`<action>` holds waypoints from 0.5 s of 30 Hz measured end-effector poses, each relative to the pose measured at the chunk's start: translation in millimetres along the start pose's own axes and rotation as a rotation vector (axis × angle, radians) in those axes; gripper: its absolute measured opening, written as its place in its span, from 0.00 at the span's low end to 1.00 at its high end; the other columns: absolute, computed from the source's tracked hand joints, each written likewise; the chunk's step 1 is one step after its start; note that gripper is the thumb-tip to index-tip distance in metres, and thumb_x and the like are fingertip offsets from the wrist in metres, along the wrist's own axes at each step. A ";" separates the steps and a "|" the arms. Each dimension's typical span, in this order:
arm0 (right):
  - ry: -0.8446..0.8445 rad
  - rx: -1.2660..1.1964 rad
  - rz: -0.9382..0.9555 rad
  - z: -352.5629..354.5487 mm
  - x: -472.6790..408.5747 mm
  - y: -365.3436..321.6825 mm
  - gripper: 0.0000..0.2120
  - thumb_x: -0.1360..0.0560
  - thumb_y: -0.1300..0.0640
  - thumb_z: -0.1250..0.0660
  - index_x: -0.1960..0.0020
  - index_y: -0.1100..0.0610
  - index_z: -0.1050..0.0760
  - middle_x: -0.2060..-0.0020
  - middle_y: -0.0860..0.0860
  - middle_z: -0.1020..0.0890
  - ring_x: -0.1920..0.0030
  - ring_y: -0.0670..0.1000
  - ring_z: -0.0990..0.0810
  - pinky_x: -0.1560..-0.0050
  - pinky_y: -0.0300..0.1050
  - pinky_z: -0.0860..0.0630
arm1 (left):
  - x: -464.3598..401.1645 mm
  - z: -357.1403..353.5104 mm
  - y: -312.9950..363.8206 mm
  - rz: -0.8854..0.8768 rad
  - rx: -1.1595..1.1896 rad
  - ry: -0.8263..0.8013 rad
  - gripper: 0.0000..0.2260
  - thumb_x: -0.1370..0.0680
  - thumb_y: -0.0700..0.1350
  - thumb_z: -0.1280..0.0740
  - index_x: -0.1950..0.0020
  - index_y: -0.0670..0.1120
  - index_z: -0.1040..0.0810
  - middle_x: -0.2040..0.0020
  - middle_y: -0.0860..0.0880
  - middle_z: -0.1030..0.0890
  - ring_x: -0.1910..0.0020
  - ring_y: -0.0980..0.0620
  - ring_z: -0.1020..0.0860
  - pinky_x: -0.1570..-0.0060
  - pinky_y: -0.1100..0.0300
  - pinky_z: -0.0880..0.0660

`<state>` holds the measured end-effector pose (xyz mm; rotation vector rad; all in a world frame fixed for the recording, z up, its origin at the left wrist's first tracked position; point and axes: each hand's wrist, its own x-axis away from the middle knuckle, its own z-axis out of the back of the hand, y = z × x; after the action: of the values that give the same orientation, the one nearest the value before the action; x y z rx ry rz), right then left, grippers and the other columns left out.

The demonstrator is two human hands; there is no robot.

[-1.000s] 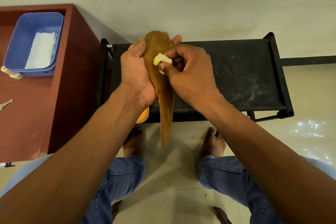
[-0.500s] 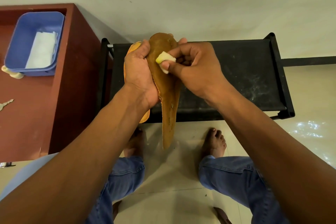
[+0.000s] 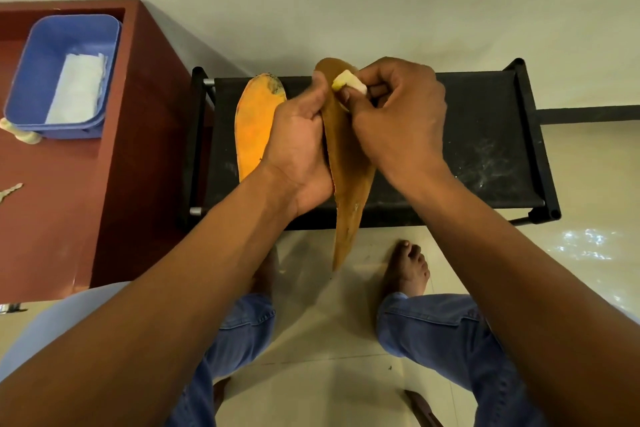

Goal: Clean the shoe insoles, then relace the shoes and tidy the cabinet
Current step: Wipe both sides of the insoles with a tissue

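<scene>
Two insoles are in our view: our left hand (image 3: 298, 149) grips the brown insole (image 3: 349, 177) upright above the black shoe rack (image 3: 485, 142), fingers curled round its edge. Our right hand (image 3: 398, 118) pinches a small sponge (image 3: 349, 86) against its top. The orange insole (image 3: 254, 128) lies flat on the rack, just left.

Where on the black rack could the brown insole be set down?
The rack top is bare to the right of the right hand, out to its right rail. The left end is crowded: the orange insole lies there, beside the left hand gripping the brown insole.
</scene>
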<state>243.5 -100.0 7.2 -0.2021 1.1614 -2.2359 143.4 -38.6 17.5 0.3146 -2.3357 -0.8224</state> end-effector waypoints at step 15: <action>-0.385 -0.173 0.158 -5.0 14.8 -15.1 0.04 0.28 0.53 0.22 0.53 0.49 0.14 0.60 0.42 0.15 0.60 0.43 0.17 0.54 0.50 0.16 | -7.8 18.5 23.8 -0.093 0.209 0.110 0.32 0.13 0.60 0.53 0.25 0.36 0.29 0.31 0.38 0.21 0.34 0.37 0.20 0.37 0.39 0.23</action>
<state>223.0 -98.6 14.0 -0.5640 1.1125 -1.8549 137.3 -8.1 17.6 0.5473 -2.3198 -0.5885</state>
